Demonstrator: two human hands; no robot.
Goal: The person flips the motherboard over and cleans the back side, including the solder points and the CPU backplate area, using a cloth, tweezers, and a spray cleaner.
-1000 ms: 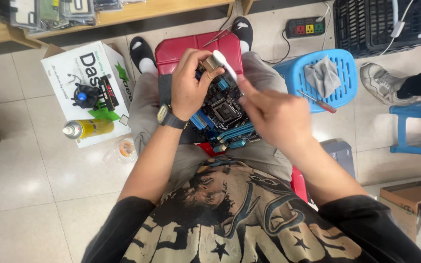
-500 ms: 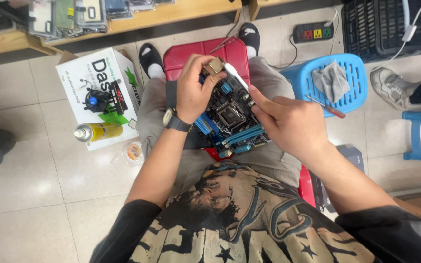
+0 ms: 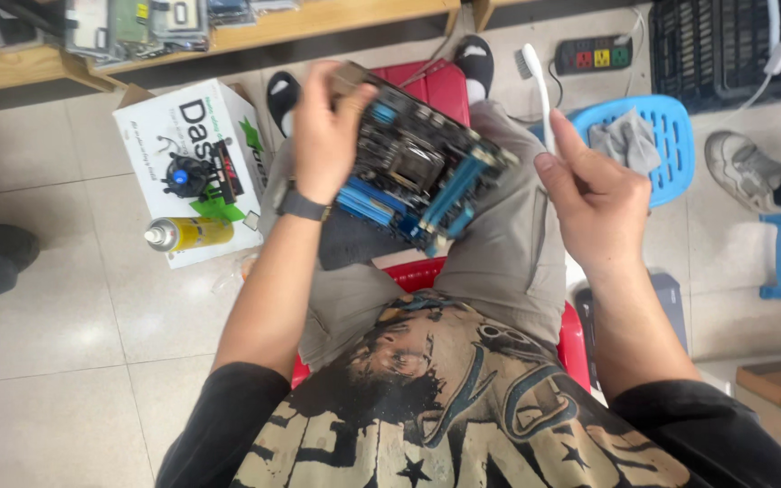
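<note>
I sit on a red stool with a black computer motherboard [image 3: 418,172] with blue slots raised over my lap. My left hand [image 3: 323,131], with a dark watch on the wrist, grips the board's far left edge and tilts it. My right hand [image 3: 594,194] is off to the right of the board, apart from it, and holds a white toothbrush [image 3: 535,86] upright with its bristle head pointing away from me.
A white cardboard box [image 3: 196,163] with a black cooler fan on it stands at the left; a yellow spray can [image 3: 187,233] lies beside it. A blue plastic stool [image 3: 644,136] with a grey cloth is at the right. A power strip [image 3: 594,54] lies beyond. Another person's shoe [image 3: 743,158] is at far right.
My right hand has pulled away from the board to the right with the toothbrush. My left hand has lifted and tilted the board.
</note>
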